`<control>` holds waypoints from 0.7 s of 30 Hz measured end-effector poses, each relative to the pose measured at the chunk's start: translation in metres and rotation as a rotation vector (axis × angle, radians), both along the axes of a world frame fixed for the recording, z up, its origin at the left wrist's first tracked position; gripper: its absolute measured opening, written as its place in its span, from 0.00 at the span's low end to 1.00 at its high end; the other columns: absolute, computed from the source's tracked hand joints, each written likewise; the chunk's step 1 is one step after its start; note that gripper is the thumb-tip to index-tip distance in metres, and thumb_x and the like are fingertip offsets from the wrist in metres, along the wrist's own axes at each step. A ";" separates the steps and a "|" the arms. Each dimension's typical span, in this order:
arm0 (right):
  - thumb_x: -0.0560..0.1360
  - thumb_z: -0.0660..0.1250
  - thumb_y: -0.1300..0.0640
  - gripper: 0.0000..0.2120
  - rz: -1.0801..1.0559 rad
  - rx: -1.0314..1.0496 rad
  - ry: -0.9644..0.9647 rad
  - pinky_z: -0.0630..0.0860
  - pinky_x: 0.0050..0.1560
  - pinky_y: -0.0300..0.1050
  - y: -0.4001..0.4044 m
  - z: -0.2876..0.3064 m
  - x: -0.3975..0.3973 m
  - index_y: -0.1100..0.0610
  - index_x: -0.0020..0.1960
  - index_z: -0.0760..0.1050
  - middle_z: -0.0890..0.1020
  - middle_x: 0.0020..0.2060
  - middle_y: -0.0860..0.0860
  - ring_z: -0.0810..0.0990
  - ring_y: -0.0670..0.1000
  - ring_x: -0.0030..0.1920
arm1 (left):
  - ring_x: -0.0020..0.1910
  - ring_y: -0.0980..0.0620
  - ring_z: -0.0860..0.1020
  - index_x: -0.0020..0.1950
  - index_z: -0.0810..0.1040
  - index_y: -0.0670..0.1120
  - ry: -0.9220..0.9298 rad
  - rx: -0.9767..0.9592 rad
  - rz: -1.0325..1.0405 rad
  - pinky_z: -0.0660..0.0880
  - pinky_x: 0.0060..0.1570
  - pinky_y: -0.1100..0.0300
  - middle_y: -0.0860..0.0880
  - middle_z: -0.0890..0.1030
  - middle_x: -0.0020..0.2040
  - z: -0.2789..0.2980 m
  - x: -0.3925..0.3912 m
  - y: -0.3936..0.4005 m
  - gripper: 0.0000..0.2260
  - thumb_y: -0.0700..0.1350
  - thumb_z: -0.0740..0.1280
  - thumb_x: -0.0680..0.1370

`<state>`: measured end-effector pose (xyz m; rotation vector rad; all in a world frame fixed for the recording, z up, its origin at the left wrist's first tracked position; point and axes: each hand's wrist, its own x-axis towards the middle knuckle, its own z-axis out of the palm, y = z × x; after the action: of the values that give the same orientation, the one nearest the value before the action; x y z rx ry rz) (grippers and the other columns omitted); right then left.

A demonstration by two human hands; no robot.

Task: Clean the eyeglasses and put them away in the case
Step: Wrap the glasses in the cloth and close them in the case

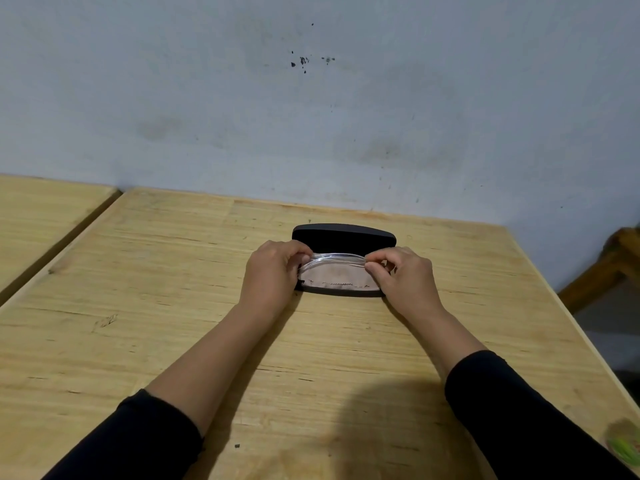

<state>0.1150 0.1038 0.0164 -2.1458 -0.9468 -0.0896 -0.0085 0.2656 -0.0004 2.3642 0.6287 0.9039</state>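
Both hands at the open case (343, 237), sitting at about 12 o'clock on the table (173, 289). Left hand (273, 268) pinching the 9 o'clock end of the clear-framed eyeglasses (332, 259), right hand (403, 271) pinching the 3 o'clock end, fingers curled close round the frame. Eyeglasses held level just above the case's lower tray, over a pinkish cloth (336, 277) lying inside; contact with the cloth impossible to tell. Black lid standing up behind at 12 o'clock.

Seemingly the putting-away step. Best done by lowering both ends together, keeping the frame level and centred between the tray's ends. Worth checking the temples are fully folded, and keeping fingertips off the lenses. Cloth best left flat beneath, clear of the rim, lest the lid bind on closing. Release only once seated.
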 end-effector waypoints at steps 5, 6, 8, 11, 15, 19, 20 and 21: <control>0.72 0.70 0.59 0.06 -0.017 -0.009 0.026 0.66 0.47 0.33 0.001 -0.002 0.000 0.57 0.48 0.83 0.83 0.44 0.52 0.75 0.46 0.44 | 0.41 0.50 0.80 0.46 0.83 0.48 0.002 -0.042 -0.001 0.73 0.41 0.61 0.49 0.84 0.39 -0.004 0.002 0.001 0.06 0.39 0.67 0.74; 0.72 0.70 0.59 0.06 -0.019 -0.006 0.023 0.66 0.47 0.34 0.001 -0.002 -0.001 0.57 0.48 0.83 0.84 0.44 0.52 0.75 0.46 0.44 | 0.41 0.50 0.80 0.46 0.83 0.48 0.003 -0.053 -0.002 0.72 0.42 0.62 0.49 0.84 0.40 -0.004 0.002 0.001 0.06 0.39 0.68 0.74; 0.72 0.71 0.59 0.07 -0.021 -0.007 0.024 0.66 0.46 0.33 0.000 -0.003 0.000 0.57 0.49 0.83 0.83 0.44 0.52 0.75 0.46 0.44 | 0.41 0.52 0.80 0.46 0.84 0.48 0.010 -0.070 0.004 0.70 0.42 0.64 0.49 0.84 0.41 -0.003 0.000 0.000 0.05 0.42 0.68 0.75; 0.71 0.72 0.55 0.08 -0.042 0.042 0.039 0.66 0.43 0.23 -0.003 -0.004 0.000 0.55 0.50 0.82 0.80 0.43 0.47 0.75 0.42 0.42 | 0.40 0.55 0.79 0.45 0.83 0.48 -0.023 -0.122 0.032 0.69 0.41 0.72 0.51 0.84 0.42 -0.001 -0.006 -0.002 0.04 0.44 0.68 0.75; 0.71 0.71 0.55 0.02 -0.174 0.280 0.165 0.70 0.39 0.27 -0.012 -0.004 0.003 0.51 0.44 0.81 0.81 0.39 0.44 0.76 0.40 0.38 | 0.44 0.56 0.78 0.51 0.79 0.48 -0.130 -0.257 0.130 0.68 0.40 0.76 0.52 0.82 0.47 0.003 -0.014 -0.003 0.07 0.45 0.69 0.74; 0.73 0.69 0.57 0.10 -0.223 0.402 0.373 0.73 0.44 0.35 -0.015 -0.003 0.014 0.50 0.54 0.80 0.79 0.39 0.42 0.76 0.42 0.40 | 0.56 0.59 0.75 0.68 0.69 0.51 -0.017 -0.432 -0.037 0.68 0.56 0.66 0.56 0.77 0.59 0.003 -0.020 0.007 0.25 0.47 0.71 0.72; 0.74 0.69 0.56 0.12 -0.205 0.387 0.399 0.73 0.46 0.35 -0.015 -0.002 0.017 0.50 0.56 0.79 0.80 0.41 0.42 0.77 0.42 0.42 | 0.59 0.59 0.74 0.70 0.66 0.53 0.037 -0.444 -0.106 0.68 0.59 0.65 0.56 0.76 0.62 0.003 -0.022 0.009 0.29 0.47 0.72 0.71; 0.74 0.68 0.56 0.12 -0.182 0.375 0.423 0.73 0.47 0.35 -0.014 -0.002 0.019 0.49 0.57 0.79 0.81 0.44 0.44 0.78 0.42 0.45 | 0.61 0.59 0.74 0.71 0.65 0.55 0.076 -0.453 -0.161 0.69 0.62 0.63 0.55 0.75 0.64 0.002 -0.023 0.011 0.33 0.48 0.74 0.69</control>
<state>0.1338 0.0894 0.0144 -1.7972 -0.4471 0.0887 -0.0317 0.2765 0.0018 2.0109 0.5898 0.5355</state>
